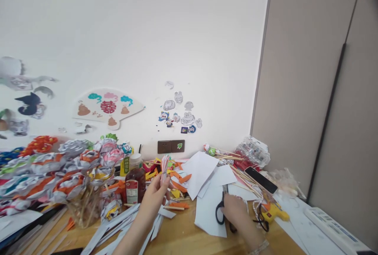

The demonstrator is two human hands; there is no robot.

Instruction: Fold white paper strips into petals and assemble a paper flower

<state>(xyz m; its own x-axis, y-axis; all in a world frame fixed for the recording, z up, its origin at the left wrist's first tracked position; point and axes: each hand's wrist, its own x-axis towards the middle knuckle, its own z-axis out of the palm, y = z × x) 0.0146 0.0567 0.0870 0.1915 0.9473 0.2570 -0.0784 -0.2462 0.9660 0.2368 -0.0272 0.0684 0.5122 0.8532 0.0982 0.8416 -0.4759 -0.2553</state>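
My left hand is raised above the wooden table, its fingers pinched on a small folded paper piece with pink and white stripes, held upright. My right hand rests low on white paper sheets, closed over black-handled scissors that lie on the paper. Scraps of orange and yellow paper are scattered between the two hands.
A bunch of paper flowers on sticks fills the left. A red-brown jar and a glue bottle stand mid-table. Wooden skewers, a black phone and a yellow glue gun lie right. Paper strips lie in front.
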